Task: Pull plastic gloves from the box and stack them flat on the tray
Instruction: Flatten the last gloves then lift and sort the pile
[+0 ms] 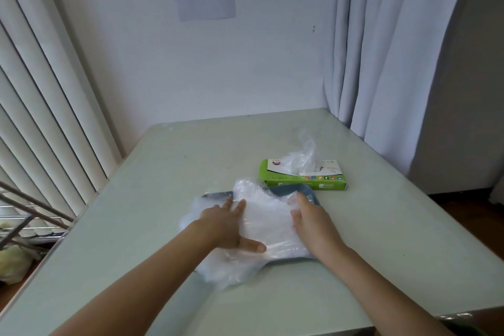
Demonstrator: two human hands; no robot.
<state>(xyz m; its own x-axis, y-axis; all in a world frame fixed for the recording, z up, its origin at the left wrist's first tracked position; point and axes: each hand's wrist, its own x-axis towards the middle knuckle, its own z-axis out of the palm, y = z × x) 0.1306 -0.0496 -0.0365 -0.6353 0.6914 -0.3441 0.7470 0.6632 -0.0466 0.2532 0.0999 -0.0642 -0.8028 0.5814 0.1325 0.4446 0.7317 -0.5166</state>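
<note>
Left hand [226,224] and right hand [313,222] lie flat with fingers straight, pressing the gloves [268,222] onto the tray [306,190]. The stack runs near to far. Its near end overhangs the tray, and its far end points toward the box [302,180].

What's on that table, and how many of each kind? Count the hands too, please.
Green box: 1
Blue tray: 1
Pile of clear gloves on the tray: 1 (single gloves in it cannot be counted)
Loose glove sticking out of the box: 1
Hands: 2, left hand and right hand, both on the pile
Total: 6
</note>
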